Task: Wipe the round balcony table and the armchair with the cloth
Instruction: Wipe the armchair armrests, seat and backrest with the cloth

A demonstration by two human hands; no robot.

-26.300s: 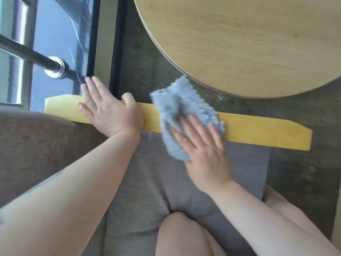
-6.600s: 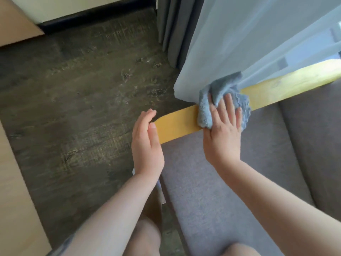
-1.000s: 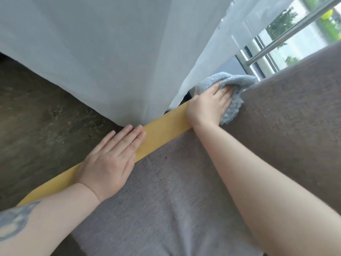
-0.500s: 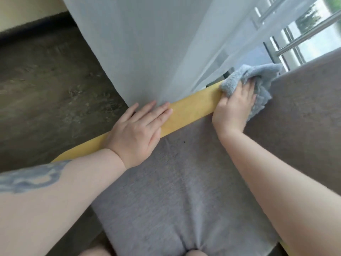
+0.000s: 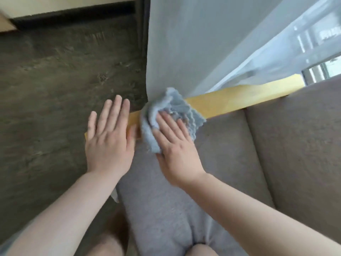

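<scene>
The armchair has a grey fabric seat cushion, a grey back cushion and a yellow wooden armrest running from the centre to the upper right. My right hand presses the crumpled blue-grey cloth flat onto the armrest near its front end, fingers straight. Just left of the cloth, my left hand lies flat with straight fingers over the armrest's front tip. Most of that tip is hidden under the two hands. The round table is out of view.
A white sheer curtain hangs right behind the armrest, touching it beside the cloth. Dark wood-look floor spreads to the left, ending at a black skirting board. Window frame shows at the far right. My knees are at the bottom edge.
My right hand has slid the cloth along the armrest from its rear end by the back cushion to the front end. My left hand has moved forward to the armrest's tip.
</scene>
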